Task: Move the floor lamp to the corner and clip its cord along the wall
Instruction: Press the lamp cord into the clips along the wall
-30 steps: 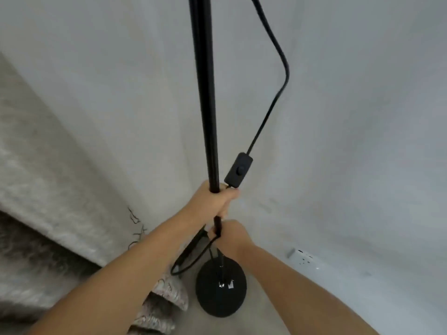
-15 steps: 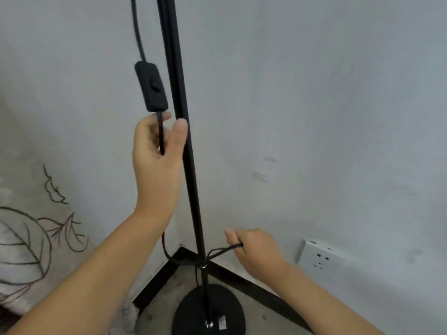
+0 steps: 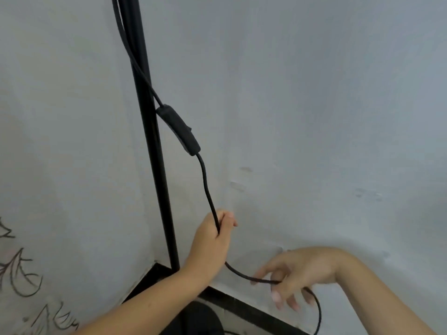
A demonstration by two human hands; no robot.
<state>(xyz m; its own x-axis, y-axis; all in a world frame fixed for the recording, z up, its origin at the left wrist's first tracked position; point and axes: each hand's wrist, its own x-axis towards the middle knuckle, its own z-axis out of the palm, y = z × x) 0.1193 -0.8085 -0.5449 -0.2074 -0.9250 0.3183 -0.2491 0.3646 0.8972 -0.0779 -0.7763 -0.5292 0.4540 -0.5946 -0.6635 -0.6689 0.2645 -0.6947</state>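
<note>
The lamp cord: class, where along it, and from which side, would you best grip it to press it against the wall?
Grip the slack cord just below the inline switch, coming from the right, away from the pole. There it hangs free of the wall, thin enough to pinch, as the left hand does lower down.

The floor lamp's thin black pole (image 3: 154, 165) stands upright in the corner where two pale walls meet, its round black base (image 3: 200, 317) on the floor below. A black cord (image 3: 205, 184) runs down along the pole, passes through an oblong inline switch (image 3: 179, 130), then sags in a loose curve toward the right.
</note>
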